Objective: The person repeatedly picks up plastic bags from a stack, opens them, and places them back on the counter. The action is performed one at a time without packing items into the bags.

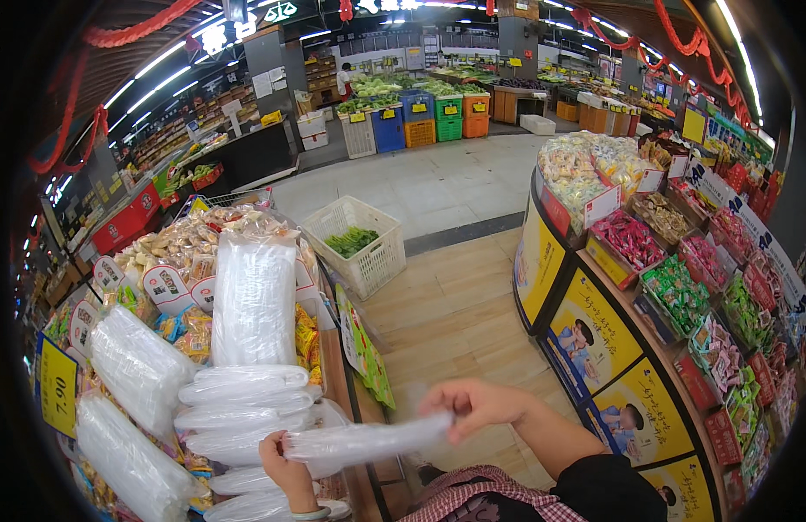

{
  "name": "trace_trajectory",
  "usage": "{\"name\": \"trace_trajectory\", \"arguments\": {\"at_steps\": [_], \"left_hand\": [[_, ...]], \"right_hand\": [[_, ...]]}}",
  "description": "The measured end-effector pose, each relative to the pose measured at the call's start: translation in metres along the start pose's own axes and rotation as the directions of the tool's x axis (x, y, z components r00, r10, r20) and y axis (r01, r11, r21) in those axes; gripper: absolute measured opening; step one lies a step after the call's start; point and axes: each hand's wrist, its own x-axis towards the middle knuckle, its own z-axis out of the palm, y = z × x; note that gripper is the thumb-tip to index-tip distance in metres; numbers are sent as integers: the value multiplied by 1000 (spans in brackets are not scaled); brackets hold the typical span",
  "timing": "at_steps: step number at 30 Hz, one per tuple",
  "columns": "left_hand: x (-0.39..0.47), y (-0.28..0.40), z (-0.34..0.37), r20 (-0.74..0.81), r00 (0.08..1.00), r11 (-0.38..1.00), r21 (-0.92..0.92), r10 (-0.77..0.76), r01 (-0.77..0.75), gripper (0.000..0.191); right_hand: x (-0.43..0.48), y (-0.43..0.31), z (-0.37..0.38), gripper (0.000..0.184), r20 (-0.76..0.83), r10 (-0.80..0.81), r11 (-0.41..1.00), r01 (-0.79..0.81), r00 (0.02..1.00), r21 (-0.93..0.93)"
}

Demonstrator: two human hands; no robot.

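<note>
A flattened, whitish bundle of clear plastic bags [370, 444] stretches between my hands above the edge of a snack display. My left hand [289, 460] grips its left end. At the right end, the fingers of my right hand [471, 408] pinch it, slightly blurred. Several folded plastic-bag bundles [246, 417] are stacked beside my left hand. Larger plastic-bag packs lie beyond and to the left: an upright one [254, 297], a slanted one [138, 365] and another nearer one [132, 460]. These rest over wrapped snacks [197, 333], partly hiding them.
A white plastic crate [377, 261] holding leafy greens stands on the floor past the display. A curved candy counter [595, 326] runs along the right. A yellow price sign [57, 386] stands at the left. Vegetable stands with coloured crates [419, 121] and a person [343, 81] are farther back.
</note>
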Motion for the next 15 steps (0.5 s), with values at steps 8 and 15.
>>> {"name": "trace_trajectory", "arguments": {"at_steps": [8,15], "left_hand": [[-38,40,-4,674,736,253,-702,-65,665,23],[0,2,-14,-4,991,959,250,-137,133,5]], "right_hand": [[41,54,-47,28,-776,-212,693,-468,594,-548],[11,-1,14,34,53,22,963,-36,998,266]]}}
